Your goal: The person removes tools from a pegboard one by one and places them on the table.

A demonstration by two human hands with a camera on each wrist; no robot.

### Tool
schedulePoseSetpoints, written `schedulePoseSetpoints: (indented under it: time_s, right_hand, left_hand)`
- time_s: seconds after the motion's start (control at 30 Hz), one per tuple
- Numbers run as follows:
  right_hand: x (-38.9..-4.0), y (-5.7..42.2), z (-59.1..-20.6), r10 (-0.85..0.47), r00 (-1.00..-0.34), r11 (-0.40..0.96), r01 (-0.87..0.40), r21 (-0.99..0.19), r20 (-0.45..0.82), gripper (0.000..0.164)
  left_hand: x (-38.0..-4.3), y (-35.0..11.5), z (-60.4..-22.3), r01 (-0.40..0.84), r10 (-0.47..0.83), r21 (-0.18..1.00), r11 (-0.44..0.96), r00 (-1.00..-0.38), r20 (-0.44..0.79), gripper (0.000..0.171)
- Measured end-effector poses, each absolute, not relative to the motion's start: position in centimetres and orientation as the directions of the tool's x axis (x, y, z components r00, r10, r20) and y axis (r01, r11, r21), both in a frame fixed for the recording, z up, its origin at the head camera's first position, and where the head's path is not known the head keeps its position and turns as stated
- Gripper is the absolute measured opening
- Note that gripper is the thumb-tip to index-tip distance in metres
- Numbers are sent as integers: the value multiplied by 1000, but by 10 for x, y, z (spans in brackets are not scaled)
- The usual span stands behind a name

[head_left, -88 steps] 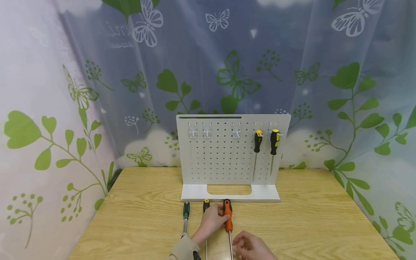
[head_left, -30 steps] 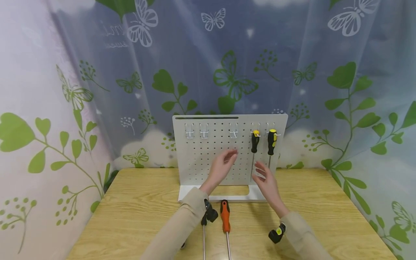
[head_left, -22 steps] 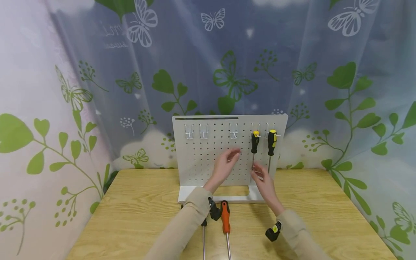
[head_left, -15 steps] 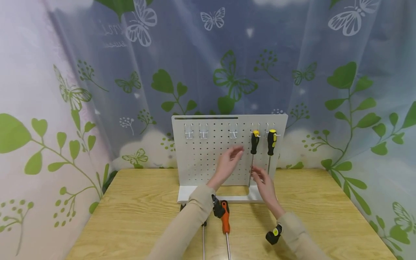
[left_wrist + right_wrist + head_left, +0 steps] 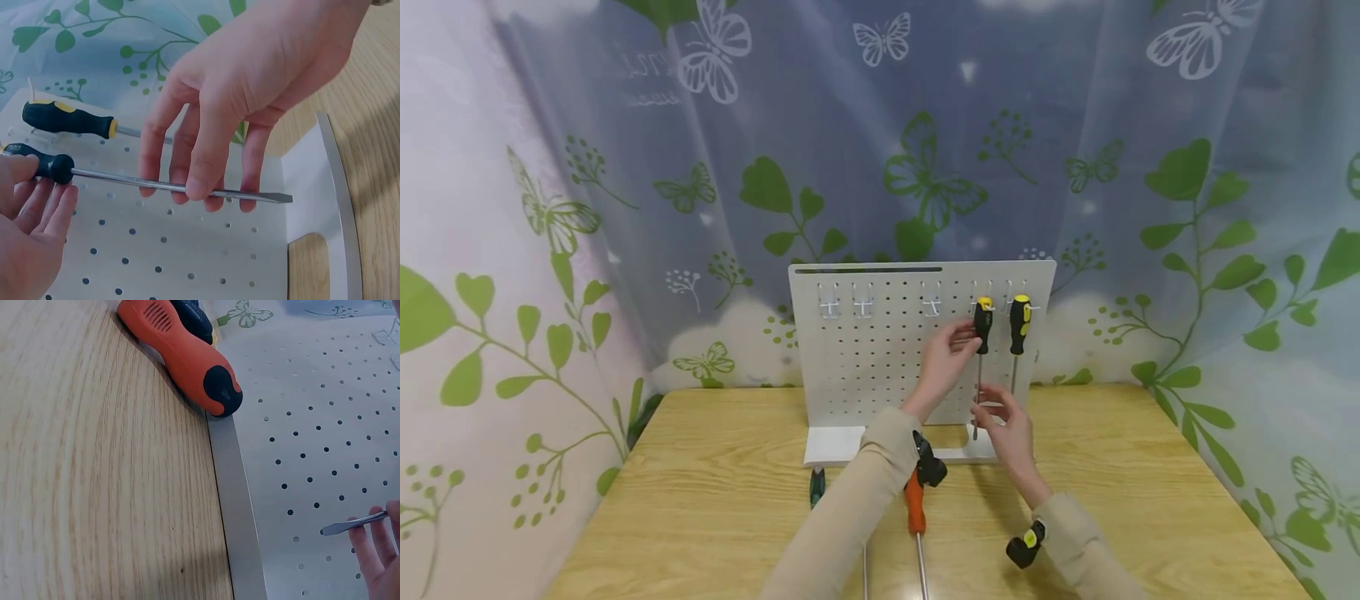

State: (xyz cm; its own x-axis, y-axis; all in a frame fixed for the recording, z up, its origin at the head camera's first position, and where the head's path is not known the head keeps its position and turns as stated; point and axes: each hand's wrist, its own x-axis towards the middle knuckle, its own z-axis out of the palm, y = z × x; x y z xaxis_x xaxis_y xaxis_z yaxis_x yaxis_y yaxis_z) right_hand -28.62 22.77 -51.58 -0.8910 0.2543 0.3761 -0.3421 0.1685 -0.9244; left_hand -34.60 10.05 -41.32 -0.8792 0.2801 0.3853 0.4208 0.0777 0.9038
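My left hand (image 5: 946, 360) holds the black-and-yellow handle of a flat-blade screwdriver (image 5: 982, 329) between thumb and fingers. The top of that handle overlaps a hook on the white pegboard (image 5: 880, 358). Lower down, my right hand (image 5: 1009, 433) pinches the same screwdriver's steel shaft, thumb on one side and fingers on the other, as the left wrist view shows. Its flat tip (image 5: 337, 528) sticks out past the right fingers and stands out from the board. A second black-and-yellow screwdriver (image 5: 1019, 325) hangs on the hook to the right.
Three clear hooks, one of them here (image 5: 931, 302), hold nothing on the board's left and middle. An orange-handled screwdriver (image 5: 915, 508) and a green-handled tool (image 5: 817, 487) lie on the wooden table (image 5: 715, 467). My left sleeve covers another tool's handle; its shaft (image 5: 865, 571) shows.
My left hand has left the orange screwdriver on the table, moved up and right, and taken the hanging screwdriver's handle. My right hand has risen to its shaft, whose tip has swung outward.
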Motion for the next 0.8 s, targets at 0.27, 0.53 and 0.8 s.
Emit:
schedulePoseSetpoints:
  time_s: [0.27,0.53,0.8]
  right_hand:
    - [-279,229,-514,236,-896,163,-344,-925,375,34]
    - [-265,228,-505,215,-909,131,-335,-933,357,36]
    - [-257,231,-501,211,-911,121,-336,-934,355,35]
  left_hand:
    - [-343,104,-411,407,251,907,113,-895,370,33]
    - [-338,103,-406,424,259,900,99,-885,388,33]
    - [-332,103,-404,403,269,913,63,-888,373,34]
